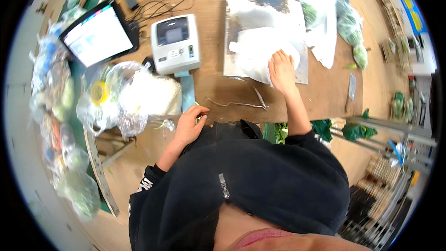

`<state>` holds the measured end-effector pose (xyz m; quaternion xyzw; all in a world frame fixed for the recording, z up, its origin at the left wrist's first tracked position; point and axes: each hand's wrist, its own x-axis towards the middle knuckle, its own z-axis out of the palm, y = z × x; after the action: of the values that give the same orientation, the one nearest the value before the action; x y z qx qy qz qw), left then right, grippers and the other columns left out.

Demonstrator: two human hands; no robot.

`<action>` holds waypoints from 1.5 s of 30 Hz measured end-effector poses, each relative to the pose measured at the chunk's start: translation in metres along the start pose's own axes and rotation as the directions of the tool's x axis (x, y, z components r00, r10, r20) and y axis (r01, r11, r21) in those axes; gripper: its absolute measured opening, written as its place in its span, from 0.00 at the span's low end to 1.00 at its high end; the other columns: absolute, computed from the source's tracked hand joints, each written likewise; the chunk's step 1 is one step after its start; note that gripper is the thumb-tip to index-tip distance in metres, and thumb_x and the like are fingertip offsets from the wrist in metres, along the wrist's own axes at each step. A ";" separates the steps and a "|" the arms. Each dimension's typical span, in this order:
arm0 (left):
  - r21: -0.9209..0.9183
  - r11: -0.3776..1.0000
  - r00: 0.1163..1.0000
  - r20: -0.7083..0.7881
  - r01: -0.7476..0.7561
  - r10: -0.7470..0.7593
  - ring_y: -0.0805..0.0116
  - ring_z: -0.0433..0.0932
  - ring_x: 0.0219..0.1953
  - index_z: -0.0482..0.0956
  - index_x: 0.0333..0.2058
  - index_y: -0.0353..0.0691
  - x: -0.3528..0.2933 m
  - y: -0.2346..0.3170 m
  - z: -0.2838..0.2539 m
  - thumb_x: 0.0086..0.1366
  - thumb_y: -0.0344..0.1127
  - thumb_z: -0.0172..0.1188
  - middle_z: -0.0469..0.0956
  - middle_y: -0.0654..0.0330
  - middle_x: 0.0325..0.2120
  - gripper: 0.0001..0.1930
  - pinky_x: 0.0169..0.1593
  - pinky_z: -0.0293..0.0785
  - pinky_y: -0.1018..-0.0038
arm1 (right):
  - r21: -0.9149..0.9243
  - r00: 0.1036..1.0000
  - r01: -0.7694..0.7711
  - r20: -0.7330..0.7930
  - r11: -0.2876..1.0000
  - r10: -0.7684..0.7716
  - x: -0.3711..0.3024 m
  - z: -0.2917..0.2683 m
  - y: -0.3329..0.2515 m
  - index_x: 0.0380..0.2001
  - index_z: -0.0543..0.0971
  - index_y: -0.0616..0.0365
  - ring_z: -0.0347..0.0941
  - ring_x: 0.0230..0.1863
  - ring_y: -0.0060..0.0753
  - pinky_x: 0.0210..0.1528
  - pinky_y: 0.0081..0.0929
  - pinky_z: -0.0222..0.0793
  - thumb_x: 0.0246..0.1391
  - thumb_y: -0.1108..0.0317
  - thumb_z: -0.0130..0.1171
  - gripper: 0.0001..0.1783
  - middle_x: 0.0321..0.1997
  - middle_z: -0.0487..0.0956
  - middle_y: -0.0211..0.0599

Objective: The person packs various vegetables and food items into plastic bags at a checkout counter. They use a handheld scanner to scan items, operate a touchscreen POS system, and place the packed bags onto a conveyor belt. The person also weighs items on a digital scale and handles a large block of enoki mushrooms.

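My right hand [282, 72] reaches over a metal plate [297, 62]. Its fingers are bent down onto the edge of a bright white plastic bag [255, 53] lying there, gripping it. Glare washes out the bag, so what it holds cannot be made out. At the table's front edge rests my left hand [188, 125], thumb and fingers apart and nothing visible between them. Just beyond those fingers, a pale blue label strip [187, 93] hangs from a grey-white label printer [175, 44]. Between my hands a thin whitish tie [241, 105] lies on the wooden table [213, 32].
On the left are a lit screen [97, 32] and clear plastic bags with a yellow tape roll [98, 92]. Black cables [158, 7] run behind the printer. Bagged green vegetables [349, 23] lie at the right. More bagged produce [79, 195] lines the far left.
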<state>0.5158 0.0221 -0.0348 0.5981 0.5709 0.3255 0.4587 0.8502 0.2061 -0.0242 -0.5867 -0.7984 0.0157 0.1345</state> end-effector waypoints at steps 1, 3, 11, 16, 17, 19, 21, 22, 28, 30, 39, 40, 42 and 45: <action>-0.003 1.000 1.000 -0.001 0.030 -0.030 0.54 0.81 0.42 0.81 0.44 0.35 -0.005 0.002 -0.003 0.65 0.27 0.59 0.80 0.52 0.39 0.09 0.47 0.77 0.65 | 0.031 0.996 -0.033 -0.076 0.999 0.035 -0.011 0.012 -0.008 0.54 0.74 0.73 0.65 0.68 0.58 0.71 0.61 0.51 0.64 0.59 0.55 0.26 0.60 0.74 0.64; 0.022 0.999 1.000 -0.018 0.024 -0.024 0.52 0.80 0.43 0.81 0.44 0.36 -0.012 -0.002 -0.006 0.66 0.29 0.58 0.80 0.52 0.39 0.09 0.48 0.76 0.63 | -0.054 0.983 -0.029 -0.180 0.998 0.019 -0.023 0.024 -0.022 0.58 0.69 0.78 0.62 0.71 0.62 0.74 0.64 0.43 0.66 0.54 0.55 0.34 0.64 0.71 0.68; 0.034 0.977 0.978 0.007 -0.211 0.210 0.52 0.78 0.48 0.80 0.45 0.39 -0.012 0.022 -0.073 0.67 0.34 0.59 0.79 0.55 0.44 0.11 0.50 0.75 0.62 | -0.057 0.965 -0.129 -0.235 0.990 0.112 0.019 -0.027 0.012 0.52 0.79 0.63 0.80 0.37 0.62 0.38 0.50 0.73 0.63 0.73 0.53 0.16 0.34 0.82 0.61; 0.101 0.868 0.866 -0.073 -0.486 0.494 0.48 0.74 0.54 0.72 0.56 0.38 -0.006 0.059 -0.152 0.64 0.39 0.63 0.72 0.49 0.54 0.23 0.54 0.74 0.60 | 0.043 0.978 0.188 -0.096 0.981 -0.184 0.020 -0.128 -0.144 0.54 0.78 0.67 0.78 0.48 0.58 0.50 0.43 0.72 0.60 0.80 0.53 0.19 0.45 0.81 0.57; 0.099 0.829 0.812 -0.166 -0.551 0.559 0.46 0.72 0.57 0.69 0.59 0.36 -0.009 0.068 -0.168 0.63 0.42 0.64 0.69 0.46 0.56 0.29 0.57 0.71 0.59 | 0.058 0.957 0.282 -0.085 0.958 -0.276 0.018 -0.147 -0.187 0.53 0.77 0.67 0.78 0.48 0.58 0.51 0.43 0.72 0.60 0.81 0.52 0.19 0.46 0.81 0.56; 0.138 0.704 0.641 -0.321 -0.696 0.697 0.42 0.69 0.58 0.64 0.62 0.33 -0.017 0.079 -0.199 0.57 0.47 0.70 0.64 0.41 0.59 0.40 0.61 0.68 0.57 | 0.153 0.897 0.442 -0.052 0.884 -0.439 0.017 -0.175 -0.274 0.48 0.78 0.69 0.77 0.46 0.59 0.50 0.45 0.72 0.50 0.84 0.52 0.20 0.43 0.80 0.56; 0.291 0.597 0.508 -0.329 -0.747 0.796 0.41 0.69 0.57 0.65 0.59 0.33 -0.024 0.073 -0.231 0.50 0.52 0.74 0.65 0.39 0.58 0.44 0.60 0.65 0.55 | 0.278 0.779 0.622 -0.121 0.732 -0.616 0.021 -0.180 -0.364 0.45 0.78 0.70 0.78 0.44 0.59 0.49 0.45 0.73 0.45 0.85 0.51 0.21 0.41 0.80 0.54; 0.269 0.724 0.724 -0.117 -0.635 0.679 0.42 0.73 0.54 0.72 0.49 0.35 -0.039 0.075 -0.262 0.53 0.51 0.70 0.72 0.41 0.51 0.31 0.53 0.70 0.55 | 0.331 0.695 0.712 -0.210 0.619 -0.687 0.026 -0.175 -0.407 0.44 0.78 0.70 0.78 0.43 0.59 0.48 0.45 0.74 0.42 0.86 0.51 0.21 0.40 0.80 0.54; 0.416 0.909 0.836 -0.499 -0.001 0.229 0.43 0.80 0.38 0.76 0.33 0.39 -0.173 -0.017 -0.459 0.60 0.40 0.62 0.80 0.46 0.31 0.11 0.43 0.74 0.50 | 0.541 0.708 0.684 -0.329 0.489 -0.625 0.028 -0.104 -0.575 0.51 0.76 0.65 0.77 0.49 0.47 0.57 0.38 0.69 0.50 0.82 0.62 0.23 0.47 0.80 0.49; 0.191 0.981 0.717 -0.678 -0.040 0.162 0.46 0.82 0.37 0.79 0.40 0.36 -0.241 -0.062 -0.527 0.59 0.31 0.61 0.81 0.44 0.33 0.10 0.42 0.77 0.57 | 0.608 0.716 0.635 -0.232 0.477 -0.658 0.019 -0.090 -0.590 0.50 0.77 0.65 0.78 0.47 0.48 0.54 0.37 0.70 0.50 0.81 0.63 0.21 0.46 0.81 0.49; -0.171 0.559 -0.185 -0.982 0.812 -0.032 0.39 0.72 0.59 0.69 0.59 0.24 -0.432 -0.283 -0.716 0.64 0.46 0.63 0.73 0.31 0.54 0.33 0.61 0.69 0.54 | 0.477 0.854 0.419 0.082 0.773 -0.514 -0.003 -0.040 -0.563 0.48 0.78 0.64 0.81 0.40 0.43 0.47 0.34 0.73 0.57 0.80 0.60 0.15 0.39 0.82 0.46; -0.122 0.294 -0.149 -0.986 0.948 0.070 0.38 0.69 0.61 0.67 0.60 0.23 -0.436 -0.324 -0.730 0.63 0.50 0.65 0.70 0.30 0.57 0.38 0.62 0.68 0.53 | 0.481 0.884 0.352 0.111 0.803 -0.453 -0.013 -0.031 -0.558 0.54 0.76 0.63 0.81 0.41 0.42 0.48 0.34 0.73 0.58 0.79 0.61 0.20 0.40 0.84 0.44; -0.310 0.233 -0.308 -0.950 0.922 -0.044 0.41 0.64 0.67 0.56 0.66 0.25 -0.413 -0.344 -0.733 0.57 0.62 0.67 0.64 0.31 0.63 0.53 0.64 0.67 0.52 | 0.405 0.888 0.302 0.209 0.863 -0.409 -0.034 -0.019 -0.547 0.58 0.73 0.62 0.82 0.45 0.43 0.49 0.36 0.74 0.58 0.75 0.63 0.24 0.41 0.85 0.42; -0.104 -0.124 -0.131 -0.962 0.987 -0.240 0.40 0.71 0.64 0.65 0.64 0.23 -0.494 -0.409 -0.732 0.55 0.77 0.56 0.71 0.36 0.61 0.58 0.66 0.66 0.52 | 0.485 0.804 0.293 0.341 0.824 -0.487 -0.032 0.005 -0.532 0.46 0.79 0.60 0.80 0.41 0.51 0.44 0.40 0.76 0.59 0.74 0.63 0.12 0.39 0.83 0.44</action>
<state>-0.3775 -0.3627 -0.0762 0.0040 0.9915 -0.1050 -0.0764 0.3620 0.0108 0.0614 -0.3435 -0.8911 0.2892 0.0655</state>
